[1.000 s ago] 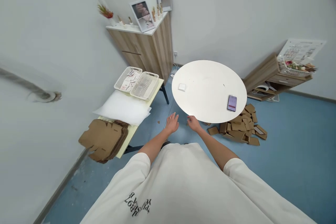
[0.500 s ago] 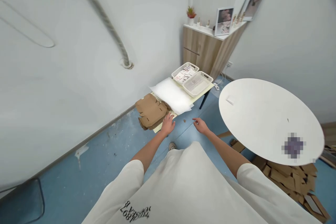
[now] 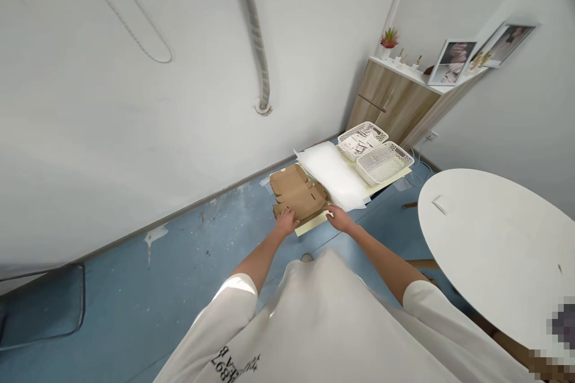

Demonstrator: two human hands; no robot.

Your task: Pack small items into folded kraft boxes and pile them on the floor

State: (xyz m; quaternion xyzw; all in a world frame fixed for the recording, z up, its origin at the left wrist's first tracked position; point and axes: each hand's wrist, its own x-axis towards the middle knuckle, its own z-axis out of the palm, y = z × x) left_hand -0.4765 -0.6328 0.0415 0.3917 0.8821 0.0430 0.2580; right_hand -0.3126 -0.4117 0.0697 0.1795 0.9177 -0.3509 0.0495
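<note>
A stack of flat brown cardboard boxes (image 3: pixel 299 194) lies at the near end of a low, pale yellow table (image 3: pixel 309 224). My left hand (image 3: pixel 286 222) grips its near left edge, fingers over the top of the cardboard. At the near right corner, my right hand (image 3: pixel 340 219) has its curled fingers closed on the cardboard edge; the fingertips are partly hidden. White foam sheets (image 3: pixel 335 173) lie just beyond the stack.
Two white baskets (image 3: pixel 385 163) stand at the table's far end, one with small cards. A round white table (image 3: pixel 498 233) is to the right. A wooden cabinet (image 3: pixel 404 99) holds frames and a potted plant (image 3: pixel 389 39). A dark metal-framed object (image 3: pixel 45 305) sits at lower left.
The view has swung right to left, so things appear further right. My left hand has moved to the stack's near left edge, and my right hand has come in to its right corner.
</note>
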